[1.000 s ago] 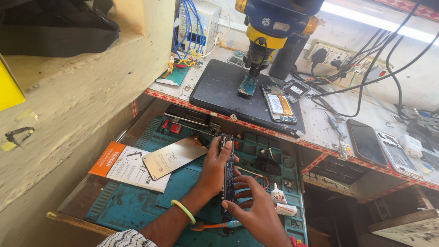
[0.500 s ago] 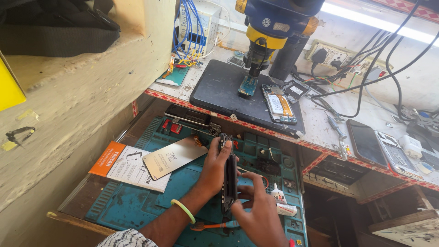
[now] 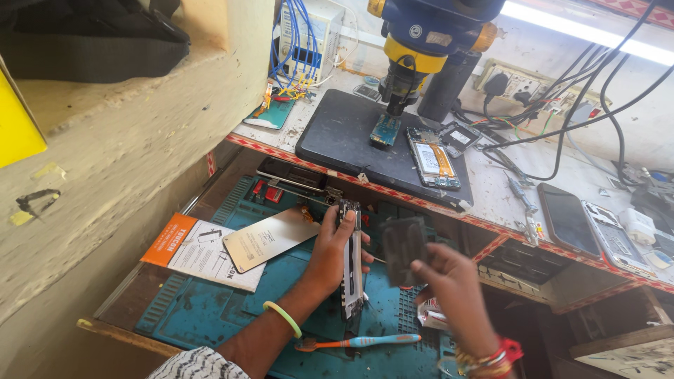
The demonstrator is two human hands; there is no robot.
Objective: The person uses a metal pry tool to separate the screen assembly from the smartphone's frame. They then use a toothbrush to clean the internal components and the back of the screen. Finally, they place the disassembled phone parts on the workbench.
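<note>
Fingers of the left hand (image 3: 335, 256) clamp a slim phone frame (image 3: 352, 263) on edge at centre frame; the right hand (image 3: 453, 288) pinches a dark, flat rectangular plate (image 3: 404, 250) above the teal ribbed mat (image 3: 210, 316).

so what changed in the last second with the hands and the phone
The right hand has lifted off the phone and drawn away to the right, now holding up a dark flat piece clear of it. The left hand still grips the phone on edge over the blue mat. The toothbrush, the leaflet and the microscope on the bench stayed put.
</note>
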